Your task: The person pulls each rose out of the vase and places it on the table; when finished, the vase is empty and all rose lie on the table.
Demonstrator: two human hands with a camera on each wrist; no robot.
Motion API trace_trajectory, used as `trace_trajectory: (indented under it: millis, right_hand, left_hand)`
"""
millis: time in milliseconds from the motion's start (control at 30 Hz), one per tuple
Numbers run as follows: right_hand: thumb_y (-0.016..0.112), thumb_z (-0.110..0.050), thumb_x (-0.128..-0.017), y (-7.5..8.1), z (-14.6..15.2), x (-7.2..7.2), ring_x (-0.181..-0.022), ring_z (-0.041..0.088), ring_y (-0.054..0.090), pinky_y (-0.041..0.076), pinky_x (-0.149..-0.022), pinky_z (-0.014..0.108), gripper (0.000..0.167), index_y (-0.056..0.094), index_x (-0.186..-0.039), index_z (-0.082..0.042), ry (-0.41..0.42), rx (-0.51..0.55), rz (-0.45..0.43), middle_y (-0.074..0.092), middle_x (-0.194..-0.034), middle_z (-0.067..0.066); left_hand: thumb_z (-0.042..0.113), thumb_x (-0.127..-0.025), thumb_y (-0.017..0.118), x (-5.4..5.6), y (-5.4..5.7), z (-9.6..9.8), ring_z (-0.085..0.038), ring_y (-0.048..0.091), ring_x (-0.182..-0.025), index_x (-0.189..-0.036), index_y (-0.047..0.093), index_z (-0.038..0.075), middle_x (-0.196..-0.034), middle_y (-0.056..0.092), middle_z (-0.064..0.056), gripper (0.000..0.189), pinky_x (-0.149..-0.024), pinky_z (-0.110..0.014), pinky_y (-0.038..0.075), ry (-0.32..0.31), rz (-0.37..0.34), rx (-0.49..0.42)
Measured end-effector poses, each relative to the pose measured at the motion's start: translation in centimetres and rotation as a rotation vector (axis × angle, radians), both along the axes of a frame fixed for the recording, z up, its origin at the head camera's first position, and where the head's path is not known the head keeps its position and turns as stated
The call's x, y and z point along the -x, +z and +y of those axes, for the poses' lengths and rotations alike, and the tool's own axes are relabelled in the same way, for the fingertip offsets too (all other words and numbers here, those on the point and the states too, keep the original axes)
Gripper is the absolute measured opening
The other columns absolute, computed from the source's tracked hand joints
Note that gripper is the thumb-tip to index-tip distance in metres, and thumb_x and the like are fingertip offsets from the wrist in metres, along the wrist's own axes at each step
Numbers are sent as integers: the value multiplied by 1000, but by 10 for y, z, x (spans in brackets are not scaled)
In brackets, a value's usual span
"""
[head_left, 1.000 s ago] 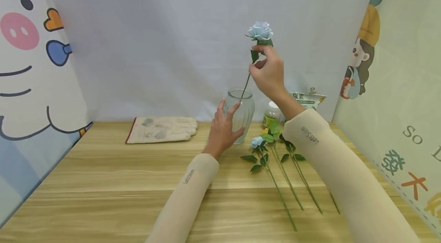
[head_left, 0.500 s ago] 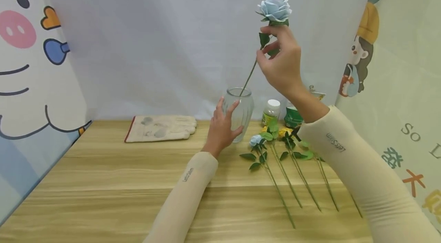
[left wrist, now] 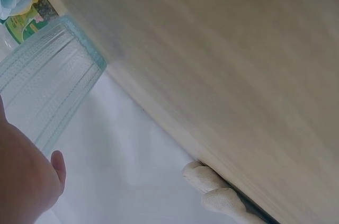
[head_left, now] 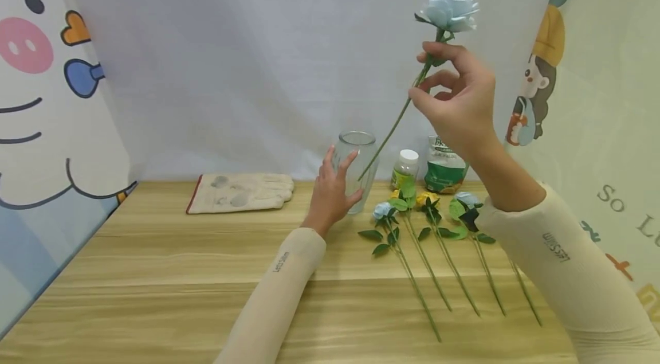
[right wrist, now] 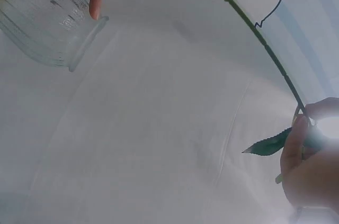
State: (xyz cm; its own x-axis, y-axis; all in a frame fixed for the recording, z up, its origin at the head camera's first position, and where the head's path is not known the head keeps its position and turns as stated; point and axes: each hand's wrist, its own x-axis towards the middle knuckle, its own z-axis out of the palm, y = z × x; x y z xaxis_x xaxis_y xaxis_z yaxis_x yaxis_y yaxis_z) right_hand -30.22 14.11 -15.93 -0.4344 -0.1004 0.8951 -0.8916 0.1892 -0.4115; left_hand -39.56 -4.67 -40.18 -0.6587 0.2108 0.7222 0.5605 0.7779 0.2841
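My left hand (head_left: 332,195) holds the ribbed clear glass vase (head_left: 368,180), fingers spread round its left side and thumb across the front. The vase stands upright toward the back of the table. Up to the right of it, my right hand (head_left: 464,103) pinches a light blue rose (head_left: 451,10) by its green stem between thumb and fingers. The bloom points up, and the bare stem (head_left: 394,126) slants down left, its lower end overlapping the vase in the head view. In the right wrist view the stem and the vase (right wrist: 53,28) appear well apart.
Several roses lie on the wooden table (head_left: 206,284) to the right, among them a blue one (head_left: 382,211) and a yellow one (head_left: 427,199). Behind them stand a white-capped bottle (head_left: 406,170) and a green-white bag (head_left: 444,172). Cloth gloves (head_left: 242,193) lie at the back left.
My right hand has moved up and right with the rose. The stem's lower end, at the vase mouth before, now shows in front of the glass. My left hand has stayed put.
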Motion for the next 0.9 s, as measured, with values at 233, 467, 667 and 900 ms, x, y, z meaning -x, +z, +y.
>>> trace_trajectory:
  millis: [233, 467, 667, 900]
  right_hand:
    - [67, 19, -77, -17, 7, -10, -69, 16, 64, 55, -63, 21, 46, 64, -121, 3, 94, 3, -74, 64, -107, 9]
    - [63, 24, -76, -33, 13, -19, -69, 16, 64, 52, -58, 20, 50, 65, -121, 1, 220, 58, -189, 63, -107, 12]
    - [61, 27, -76, -52, 13, -30, -70, 17, 64, 53, -60, 22, 53, 65, -121, 0, 305, 35, -289, 63, -108, 13]
    - [61, 27, -77, -85, 15, -34, -77, 17, 66, 55, -64, 23, 57, 62, -127, 1, 394, -78, -386, 63, -112, 11]
  left_hand:
    - [33, -81, 83, -1, 0, 0, -45, 45, -126, -153, 19, 34, -158, 15, -27, 96, -84, -56, 50, -12, -19, -17]
    - [34, -82, 81, 0, 0, 1, -45, 45, -127, -153, 19, 33, -158, 16, -27, 94, -85, -57, 50, -16, -15, -13]
    - [36, -83, 80, 0, 1, 1, -45, 46, -126, -153, 19, 33, -158, 15, -27, 93, -84, -56, 51, -20, -14, -6]
    - [36, -83, 80, -2, 1, 0, -45, 45, -127, -153, 19, 33, -158, 14, -26, 93, -86, -57, 50, -14, -24, -9]
